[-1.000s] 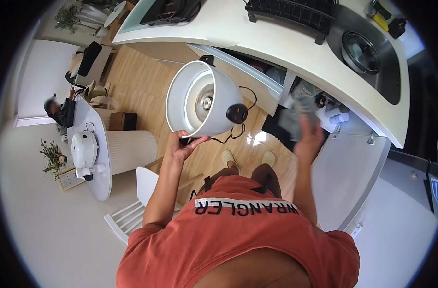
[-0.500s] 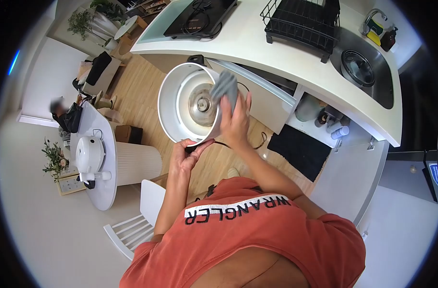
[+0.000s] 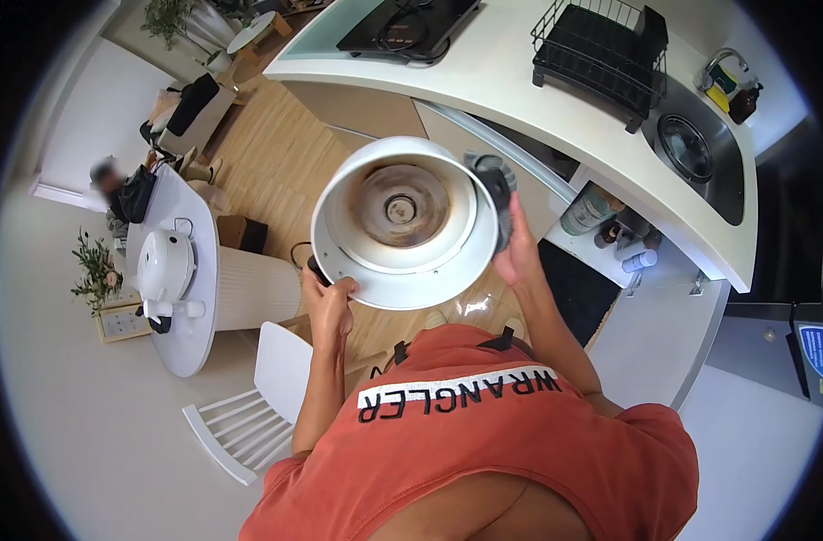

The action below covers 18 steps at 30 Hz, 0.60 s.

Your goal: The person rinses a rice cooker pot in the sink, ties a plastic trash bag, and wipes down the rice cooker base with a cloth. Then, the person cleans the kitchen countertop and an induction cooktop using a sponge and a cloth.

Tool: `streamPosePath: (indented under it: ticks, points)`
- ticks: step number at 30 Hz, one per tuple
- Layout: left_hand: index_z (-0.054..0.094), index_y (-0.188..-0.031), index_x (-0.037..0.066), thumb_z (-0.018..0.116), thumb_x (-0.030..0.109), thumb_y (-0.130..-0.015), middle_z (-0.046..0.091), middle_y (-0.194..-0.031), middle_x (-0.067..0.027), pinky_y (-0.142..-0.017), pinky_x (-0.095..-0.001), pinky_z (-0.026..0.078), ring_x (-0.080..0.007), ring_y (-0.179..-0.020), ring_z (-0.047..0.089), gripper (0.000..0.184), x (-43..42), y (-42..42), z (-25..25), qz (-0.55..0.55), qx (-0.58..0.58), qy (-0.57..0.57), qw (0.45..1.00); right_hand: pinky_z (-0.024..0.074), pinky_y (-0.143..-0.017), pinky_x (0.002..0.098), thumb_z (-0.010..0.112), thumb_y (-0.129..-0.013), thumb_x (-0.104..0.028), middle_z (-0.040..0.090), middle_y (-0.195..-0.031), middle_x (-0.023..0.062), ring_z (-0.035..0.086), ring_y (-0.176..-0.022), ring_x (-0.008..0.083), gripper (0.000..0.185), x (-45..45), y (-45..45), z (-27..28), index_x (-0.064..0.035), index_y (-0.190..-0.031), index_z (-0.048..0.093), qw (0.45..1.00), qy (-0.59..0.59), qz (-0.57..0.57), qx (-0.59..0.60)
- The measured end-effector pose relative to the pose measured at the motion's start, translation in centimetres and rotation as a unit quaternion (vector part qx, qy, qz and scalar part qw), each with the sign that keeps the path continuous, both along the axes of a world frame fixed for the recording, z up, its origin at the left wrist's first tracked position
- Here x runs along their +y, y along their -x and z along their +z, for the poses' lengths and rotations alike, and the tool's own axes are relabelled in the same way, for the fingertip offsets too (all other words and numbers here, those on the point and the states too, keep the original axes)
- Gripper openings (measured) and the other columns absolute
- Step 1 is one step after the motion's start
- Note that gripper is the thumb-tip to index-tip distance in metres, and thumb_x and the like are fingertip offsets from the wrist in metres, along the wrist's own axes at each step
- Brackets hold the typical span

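A white rice cooker body (image 3: 411,290) hangs in front of me, its open mouth tipped toward my face. Inside it lies a round heating plate (image 3: 401,207) with brown stains. My left hand (image 3: 330,307) is closed around the black handle at the lower left, thumb on the rim. On the other side my right hand (image 3: 520,248) is closed at the black right handle (image 3: 495,185), with a grey cloth (image 3: 503,230) bunched between palm and cooker. Part of the right fingers is hidden behind the cooker.
A white counter (image 3: 484,81) carries a black cooktop (image 3: 407,29) and a dish rack (image 3: 601,54), beside a sink (image 3: 722,194). Below, a cabinet door (image 3: 668,334) stands open. At left are a table (image 3: 182,356) with a white appliance (image 3: 165,261), a chair (image 3: 281,370) and a person (image 3: 111,189).
The cooker has turned so its mouth and heating plate face me more. My right hand has moved with the cloth from the near-right rim to the right handle.
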<state>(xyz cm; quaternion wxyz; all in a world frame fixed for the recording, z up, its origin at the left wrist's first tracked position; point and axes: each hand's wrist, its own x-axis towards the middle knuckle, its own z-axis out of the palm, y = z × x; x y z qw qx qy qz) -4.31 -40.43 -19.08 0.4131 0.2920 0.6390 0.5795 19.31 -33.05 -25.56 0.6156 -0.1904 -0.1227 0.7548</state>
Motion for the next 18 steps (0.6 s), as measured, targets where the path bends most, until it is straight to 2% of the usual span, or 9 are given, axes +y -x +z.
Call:
streamPosePath:
  ticks: [4,6,9,11,12,14,15,17,18]
  points:
    - [0.042,-0.097,0.002,0.050,-0.012,-0.057,0.049,-0.084,-0.0058,-0.059,-0.0248,0.042,-0.0136,-0.072,0.049,0.043,-1.0,0.5,0.8,-0.070,0.100,-0.041,0.992,0.0460,-0.086,0.0343,0.043,-0.089,-0.042,0.061,-0.103,0.0094,0.060,-0.092,0.0195,0.044,0.4,-2.5,-3.0,-0.0041,-0.110,0.055,0.994,0.048,0.059,-0.078]
    - [0.041,-0.094,0.002,0.051,-0.011,-0.059,0.049,-0.079,-0.0049,-0.060,-0.0236,0.041,-0.0115,-0.070,0.048,0.039,-1.7,0.7,0.9,-0.065,0.119,-0.027,0.990,0.0483,-0.082,0.0334,0.047,-0.088,-0.040,0.061,-0.102,0.0104,0.061,-0.087,0.0192,0.043,0.2,-3.8,-1.4,-0.0021,-0.106,0.057,0.984,-0.011,0.088,-0.156]
    - [0.043,-0.086,0.001,0.051,-0.008,-0.061,0.050,-0.075,-0.0075,-0.059,-0.0234,0.040,-0.0114,-0.067,0.047,0.028,-2.8,-0.1,1.2,-0.070,0.256,-0.064,0.962,0.0433,-0.089,0.0368,0.055,-0.084,-0.034,0.060,-0.105,0.0119,0.057,-0.097,0.0216,0.036,0.2,-4.4,3.0,-0.0010,-0.096,0.062,0.940,-0.115,0.137,-0.291]
    - [0.045,-0.087,-0.001,0.052,-0.009,-0.059,0.050,-0.076,-0.0103,-0.061,-0.0245,0.039,-0.0165,-0.067,0.049,0.030,-3.3,-0.2,1.1,-0.094,0.346,-0.054,0.932,0.0304,-0.099,0.0378,0.058,-0.078,-0.024,0.056,-0.114,0.0106,0.046,-0.113,0.0209,0.034,1.5,-3.2,6.5,0.0003,-0.102,0.062,0.795,-0.432,0.139,-0.402]
    - [0.047,-0.090,-0.002,0.053,-0.011,-0.059,0.052,-0.079,-0.0090,-0.066,-0.0228,0.039,-0.0157,-0.071,0.050,0.033,-3.5,-0.4,1.0,-0.098,0.380,-0.040,0.919,0.0278,-0.099,0.0424,0.062,-0.072,-0.023,0.054,-0.117,0.0087,0.042,-0.116,0.0234,0.028,2.3,-2.6,7.3,-0.0024,-0.090,0.067,0.747,-0.489,0.176,-0.414]
    - [0.045,-0.087,-0.001,0.054,-0.008,-0.059,0.049,-0.074,-0.0106,-0.061,-0.0249,0.039,-0.0183,-0.067,0.049,0.030,-3.4,-0.9,1.3,-0.103,0.398,-0.042,0.911,0.0301,-0.097,0.0423,0.063,-0.074,-0.025,0.054,-0.118,0.0061,0.043,-0.115,0.0227,0.030,3.1,-0.4,9.8,-0.0057,-0.097,0.066,0.616,-0.594,0.212,-0.471]
    - [0.044,-0.085,-0.001,0.054,-0.007,-0.059,0.046,-0.072,-0.0112,-0.059,-0.0264,0.038,-0.0200,-0.065,0.047,0.028,-3.5,-1.1,1.4,-0.110,0.399,-0.038,0.910,0.0301,-0.097,0.0423,0.063,-0.074,-0.025,0.054,-0.118,0.0061,0.043,-0.115,0.0227,0.030,3.3,0.9,10.8,-0.0057,-0.097,0.066,0.616,-0.592,0.217,-0.472]
    - [0.040,-0.080,-0.001,0.054,-0.006,-0.059,0.042,-0.068,-0.0122,-0.054,-0.0296,0.036,-0.0233,-0.061,0.045,0.025,-3.4,-1.3,1.4,-0.117,0.409,-0.050,0.904,0.0306,-0.097,0.0412,0.059,-0.077,-0.030,0.053,-0.117,0.0067,0.045,-0.113,0.0239,0.032,3.7,3.7,12.1,-0.0081,-0.099,0.064,0.478,-0.647,0.276,-0.527]
    - [0.040,-0.080,-0.001,0.054,-0.006,-0.059,0.042,-0.068,-0.0122,-0.054,-0.0296,0.036,-0.0233,-0.061,0.045,0.025,-3.4,-1.3,1.4,-0.116,0.408,-0.050,0.904,0.0306,-0.097,0.0412,0.059,-0.077,-0.030,0.053,-0.117,0.0067,0.045,-0.113,0.0239,0.032,4.4,5.1,11.6,-0.0081,-0.099,0.064,0.476,-0.647,0.278,-0.527]
